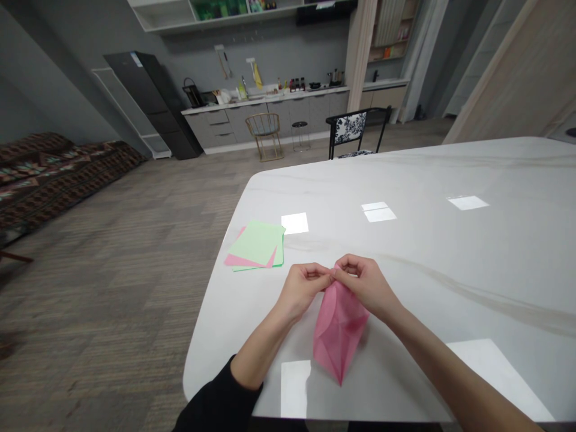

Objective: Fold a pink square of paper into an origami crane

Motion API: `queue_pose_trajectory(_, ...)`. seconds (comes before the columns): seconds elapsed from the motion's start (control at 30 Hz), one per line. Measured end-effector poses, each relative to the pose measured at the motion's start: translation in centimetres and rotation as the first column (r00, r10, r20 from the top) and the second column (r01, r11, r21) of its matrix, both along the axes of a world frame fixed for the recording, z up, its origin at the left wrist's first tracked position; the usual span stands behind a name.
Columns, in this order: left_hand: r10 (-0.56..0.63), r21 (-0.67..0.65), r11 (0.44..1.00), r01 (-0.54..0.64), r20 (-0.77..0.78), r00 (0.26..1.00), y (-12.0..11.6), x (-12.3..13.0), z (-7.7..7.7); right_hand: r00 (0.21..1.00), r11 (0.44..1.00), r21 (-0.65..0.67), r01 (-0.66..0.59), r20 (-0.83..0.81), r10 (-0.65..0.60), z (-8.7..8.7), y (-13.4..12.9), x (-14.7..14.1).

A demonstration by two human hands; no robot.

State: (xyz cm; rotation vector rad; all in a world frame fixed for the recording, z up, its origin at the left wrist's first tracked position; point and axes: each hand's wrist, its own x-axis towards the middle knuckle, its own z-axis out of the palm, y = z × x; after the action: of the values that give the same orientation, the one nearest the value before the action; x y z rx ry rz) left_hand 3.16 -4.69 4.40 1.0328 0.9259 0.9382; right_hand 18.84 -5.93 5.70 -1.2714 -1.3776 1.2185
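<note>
A folded piece of pink paper [341,327] hangs from my fingers just over the white table, its creased, pointed lower end toward me. My left hand [308,286] pinches its top edge between thumb and fingers. Right beside it, my right hand [363,282] pinches the same top edge, and the fingertips of both hands nearly meet. The very tip of the paper is partly hidden by my fingers. To the left of my hands lies a loose stack of square green and pink paper sheets [256,241], a light green one on top.
The glossy white table [432,240] has a rounded left edge and bright light reflections. Beyond it stand a black chair [357,129] and a gold wire chair [264,132]. A kitchen counter [288,95] runs along the back wall, with a dark fridge [157,102] at its left.
</note>
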Motion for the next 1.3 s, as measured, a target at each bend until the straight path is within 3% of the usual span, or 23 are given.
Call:
queue_pose_trajectory(0.53,-0.005,0.058,0.998,0.010,-0.074,0.997,-0.14,-0.05,0.21,1.000,1.000,0.009,0.023,0.000,-0.023,-0.33,0.02,-0.02)
queue_pose_trajectory(0.83,0.007,-0.002,1.000,-0.007,0.025,1.000,-0.04,-0.43,0.62,0.999,0.997,0.072,0.032,-0.031,-0.030,-0.07,0.22,0.17)
queue_pose_trajectory(1.1,-0.076,-0.078,0.994,0.079,0.050,0.996,-0.16,-0.16,0.33,0.995,0.991,0.090,0.103,-0.024,-0.101,0.27,-0.09,-0.01)
queue_pose_trajectory(1.3,-0.038,0.005,0.999,0.038,0.015,0.999,0.03,-0.16,-0.19,0.994,0.989,0.101,0.111,0.009,-0.112,0.32,-0.18,-0.07)
